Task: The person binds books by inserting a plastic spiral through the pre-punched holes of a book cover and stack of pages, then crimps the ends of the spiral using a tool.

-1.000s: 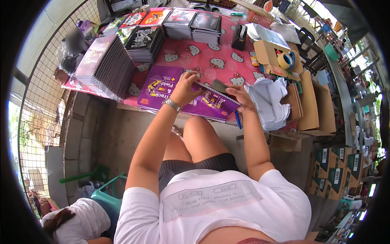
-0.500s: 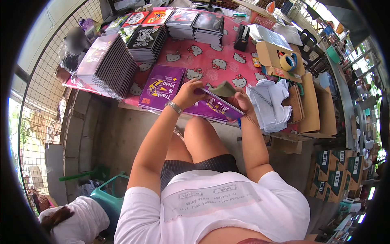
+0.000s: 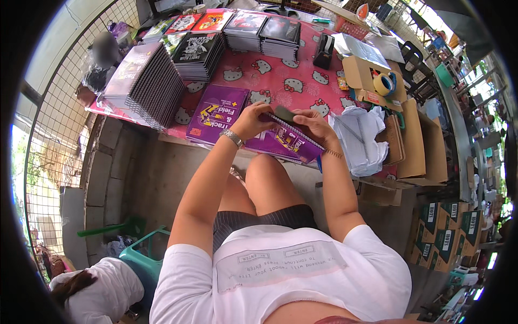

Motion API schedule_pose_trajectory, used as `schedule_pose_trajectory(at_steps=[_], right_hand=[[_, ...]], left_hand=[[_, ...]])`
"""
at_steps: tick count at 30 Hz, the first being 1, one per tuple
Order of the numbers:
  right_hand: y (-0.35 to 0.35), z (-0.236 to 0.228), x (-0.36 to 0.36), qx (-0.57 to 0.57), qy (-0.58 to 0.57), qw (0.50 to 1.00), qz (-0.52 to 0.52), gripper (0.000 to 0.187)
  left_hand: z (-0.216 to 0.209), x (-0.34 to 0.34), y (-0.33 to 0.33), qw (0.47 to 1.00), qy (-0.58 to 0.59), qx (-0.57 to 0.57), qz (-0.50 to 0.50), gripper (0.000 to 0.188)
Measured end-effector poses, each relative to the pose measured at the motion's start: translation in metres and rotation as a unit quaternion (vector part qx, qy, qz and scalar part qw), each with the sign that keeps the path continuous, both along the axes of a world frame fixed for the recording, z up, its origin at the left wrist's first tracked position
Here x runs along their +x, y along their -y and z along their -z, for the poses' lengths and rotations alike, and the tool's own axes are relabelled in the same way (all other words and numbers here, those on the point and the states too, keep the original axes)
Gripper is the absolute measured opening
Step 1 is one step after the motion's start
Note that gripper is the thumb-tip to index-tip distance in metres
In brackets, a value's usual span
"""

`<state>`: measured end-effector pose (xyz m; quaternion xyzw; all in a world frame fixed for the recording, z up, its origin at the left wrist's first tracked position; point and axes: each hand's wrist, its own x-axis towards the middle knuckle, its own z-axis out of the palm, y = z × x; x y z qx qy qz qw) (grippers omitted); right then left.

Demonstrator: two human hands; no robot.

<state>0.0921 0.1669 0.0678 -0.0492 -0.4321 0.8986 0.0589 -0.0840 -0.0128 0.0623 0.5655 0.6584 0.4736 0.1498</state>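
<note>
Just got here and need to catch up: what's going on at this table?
A seated person holds a purple spiral notebook in both hands: the left hand grips its near end, the right hand its top edge beside a dark strip. Another purple notebook lies flat on the pink patterned tablecloth, with stacks of notebooks to the left and a tape roll in an open cardboard box.

A spiral notebook (image 3: 288,141) sits between the left hand (image 3: 252,120) and the right hand (image 3: 314,123), above the table's (image 3: 280,81) near edge. Another notebook (image 3: 216,112) lies on the table just left of it. Farther left stands a tilted notebook stack (image 3: 145,83). Behind are more stacks (image 3: 199,54). Loose papers (image 3: 359,137) lie to the right, before an open carton (image 3: 372,81) holding a tape roll (image 3: 384,83).
</note>
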Motion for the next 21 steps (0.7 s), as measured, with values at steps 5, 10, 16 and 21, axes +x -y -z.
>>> schedule_pose_trajectory(at_steps=[5,10,16,21], right_hand=[[0.002,0.001,-0.005,-0.039,-0.031,0.999,0.007,0.024],[-0.007,0.023,-0.006,-0.044,-0.035,0.998,0.036,0.022],[-0.037,0.046,-0.018,0.463,0.132,0.843,0.241,0.031],[-0.063,0.082,0.044,0.727,0.155,0.653,0.141,0.037]], left_hand=[[0.003,-0.003,0.0,0.998,0.055,0.001,-0.008,0.034],[0.01,-0.005,-0.002,0.997,0.071,-0.009,-0.002,0.032],[0.006,-0.001,-0.004,0.985,0.171,-0.007,-0.027,0.032],[0.002,0.012,0.009,0.962,0.257,-0.022,-0.094,0.019]])
